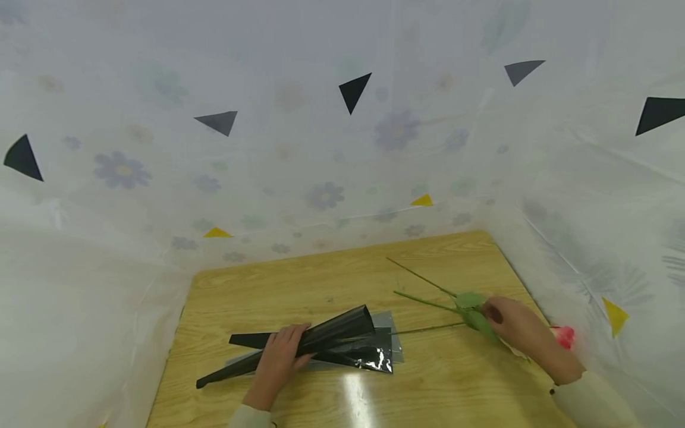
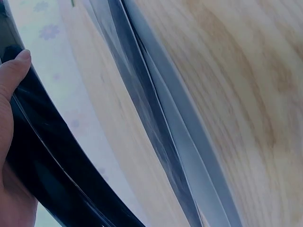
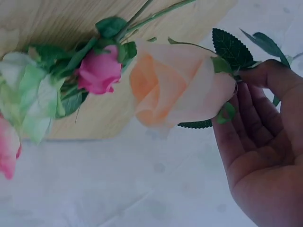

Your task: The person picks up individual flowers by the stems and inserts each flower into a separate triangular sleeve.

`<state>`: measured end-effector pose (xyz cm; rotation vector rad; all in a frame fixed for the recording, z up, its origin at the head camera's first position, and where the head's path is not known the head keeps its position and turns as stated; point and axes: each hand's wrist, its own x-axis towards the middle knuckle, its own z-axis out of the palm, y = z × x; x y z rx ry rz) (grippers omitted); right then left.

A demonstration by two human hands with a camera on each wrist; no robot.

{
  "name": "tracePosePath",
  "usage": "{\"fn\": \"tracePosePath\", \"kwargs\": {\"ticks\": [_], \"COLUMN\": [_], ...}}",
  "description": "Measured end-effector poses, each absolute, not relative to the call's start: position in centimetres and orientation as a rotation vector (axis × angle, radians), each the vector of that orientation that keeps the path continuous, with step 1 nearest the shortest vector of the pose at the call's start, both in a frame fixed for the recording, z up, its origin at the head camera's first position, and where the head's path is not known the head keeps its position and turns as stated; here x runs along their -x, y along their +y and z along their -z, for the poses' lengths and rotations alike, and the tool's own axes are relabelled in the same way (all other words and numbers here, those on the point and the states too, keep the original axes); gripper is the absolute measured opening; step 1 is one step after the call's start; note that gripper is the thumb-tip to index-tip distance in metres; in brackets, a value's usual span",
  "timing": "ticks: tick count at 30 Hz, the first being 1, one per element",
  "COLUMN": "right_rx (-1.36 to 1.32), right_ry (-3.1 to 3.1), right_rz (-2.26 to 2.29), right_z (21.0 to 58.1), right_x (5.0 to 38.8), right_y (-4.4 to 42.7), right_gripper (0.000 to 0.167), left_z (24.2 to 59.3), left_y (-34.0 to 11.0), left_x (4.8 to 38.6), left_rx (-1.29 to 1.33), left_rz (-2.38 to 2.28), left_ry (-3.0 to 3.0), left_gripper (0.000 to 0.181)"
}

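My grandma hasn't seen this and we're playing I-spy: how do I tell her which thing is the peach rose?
Find the wooden table, then go to the right grip at its right side. That grip pinches the peach rose just behind its petals. Its pale peach colour sets it apart from the deep pink rose and the green-and-white flower close by.

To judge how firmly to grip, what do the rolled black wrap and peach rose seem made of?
Rolled black wrap: probably plastic film, semi-glossy, with pale sheen along its curve. Peach rose: likely artificial, perhaps fabric, matte; its smooth petals show no glare.
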<state>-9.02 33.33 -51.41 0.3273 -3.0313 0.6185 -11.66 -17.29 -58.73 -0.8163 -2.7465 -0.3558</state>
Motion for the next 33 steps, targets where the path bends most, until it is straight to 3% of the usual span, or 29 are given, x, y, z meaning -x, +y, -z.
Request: {"fn": "tracePosePath", "kwargs": {"ticks": [6, 18, 33], "right_rx": [-0.541, -0.743, -0.774], "right_ry": [-2.985, -2.973, -3.028], "right_rz": [-0.548, -0.480, -0.545], "right_z": [51.2, 50.6, 50.1], "right_x": [8.5, 8.3, 9.2], "right_y": [34.1, 33.2, 30.2], "right_gripper": [0.024, 0.020, 0.015], "left_z": [58.3, 58.0, 57.8], "left_y": [-18.0, -17.8, -16.4], "left_x": [11.9, 12.0, 11.8], "left_rx": [0.822, 0.920, 1.000], "left_rz": [0.314, 0.341, 0.346], "left_ry": [-2.767, -2.682, -2.697], "left_gripper": [0.070, 0.065, 0.065]}}
